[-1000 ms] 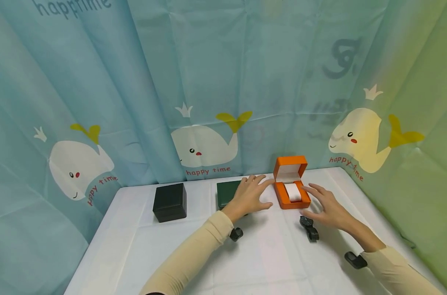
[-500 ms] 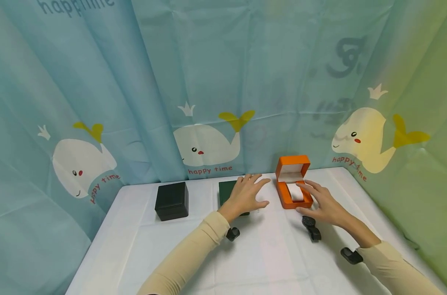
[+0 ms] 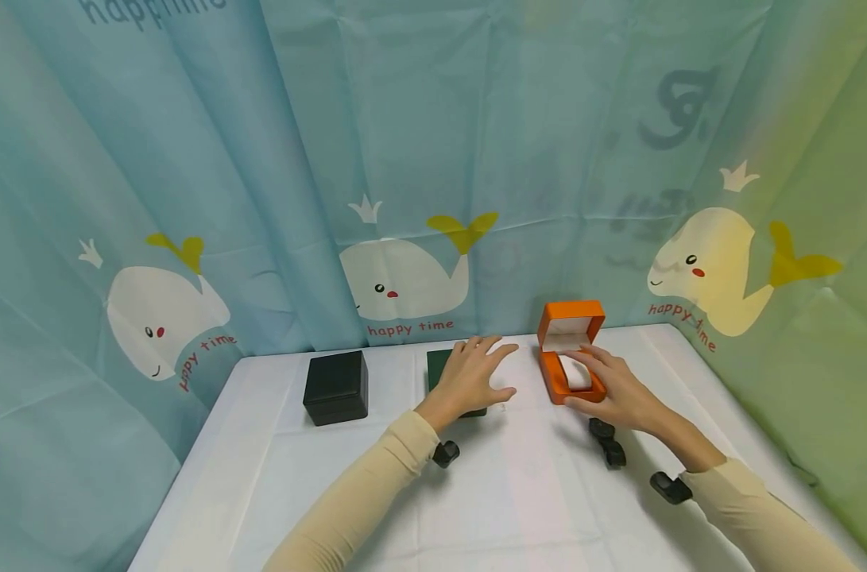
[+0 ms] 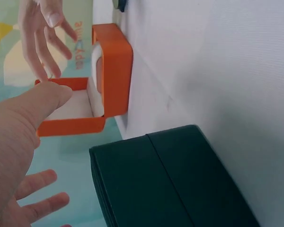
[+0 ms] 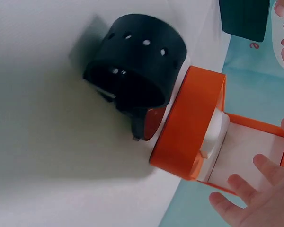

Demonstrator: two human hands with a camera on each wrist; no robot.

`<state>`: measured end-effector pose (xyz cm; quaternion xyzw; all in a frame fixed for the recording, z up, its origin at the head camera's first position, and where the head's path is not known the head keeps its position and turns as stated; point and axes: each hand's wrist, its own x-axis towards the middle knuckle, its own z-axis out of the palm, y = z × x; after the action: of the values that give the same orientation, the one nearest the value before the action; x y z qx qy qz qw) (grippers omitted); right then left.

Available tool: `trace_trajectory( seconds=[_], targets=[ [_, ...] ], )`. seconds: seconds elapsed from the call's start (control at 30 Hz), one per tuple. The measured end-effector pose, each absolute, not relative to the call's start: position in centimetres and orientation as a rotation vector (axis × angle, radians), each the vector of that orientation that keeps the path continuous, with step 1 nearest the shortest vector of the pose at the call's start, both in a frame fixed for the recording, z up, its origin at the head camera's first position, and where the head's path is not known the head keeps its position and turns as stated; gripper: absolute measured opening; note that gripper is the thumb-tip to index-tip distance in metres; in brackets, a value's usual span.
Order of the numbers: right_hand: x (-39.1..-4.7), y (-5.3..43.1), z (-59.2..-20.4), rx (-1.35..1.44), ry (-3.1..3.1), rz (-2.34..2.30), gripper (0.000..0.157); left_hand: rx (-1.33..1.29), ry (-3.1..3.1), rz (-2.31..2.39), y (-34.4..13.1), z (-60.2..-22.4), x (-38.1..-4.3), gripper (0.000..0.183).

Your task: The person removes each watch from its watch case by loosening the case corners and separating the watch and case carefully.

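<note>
My left hand [image 3: 467, 381], fingers spread, hovers beside and partly over a dark green box [image 4: 170, 179] in the head view and holds nothing. An orange watch box [image 3: 574, 308] stands with its lid raised, showing a white lining and a white cushion [image 3: 578, 373]. Over its right side reaches my right hand [image 3: 622, 396], its fingers and thumb apart, with no object between them. Just in front of this box lies a black watch [image 3: 608, 445]; its perforated strap [image 5: 142, 52] curls in a loop in the right wrist view.
A closed black box [image 3: 336, 388] stands left of the green one on the white-covered table [image 3: 319, 492]. Behind and at the sides hangs a whale-print curtain [image 3: 412, 159]. Small black wrist devices [image 3: 671, 488] sit under both sleeves.
My right hand has moved left, from beside the orange box to over it. My left hand has drifted slightly left, and the head view has shifted a little.
</note>
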<state>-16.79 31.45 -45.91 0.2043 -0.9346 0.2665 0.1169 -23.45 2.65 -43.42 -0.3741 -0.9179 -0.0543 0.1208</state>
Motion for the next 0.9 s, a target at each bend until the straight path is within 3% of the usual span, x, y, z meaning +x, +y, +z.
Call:
trace_trajectory(
  seconds=[0.9],
  targets=[
    [-18.9,27.2,-44.5,0.748,-2.759,0.775,0.078,-0.979,-2.684,-0.354,-1.7,-44.1,-24.2,0.072]
  ],
)
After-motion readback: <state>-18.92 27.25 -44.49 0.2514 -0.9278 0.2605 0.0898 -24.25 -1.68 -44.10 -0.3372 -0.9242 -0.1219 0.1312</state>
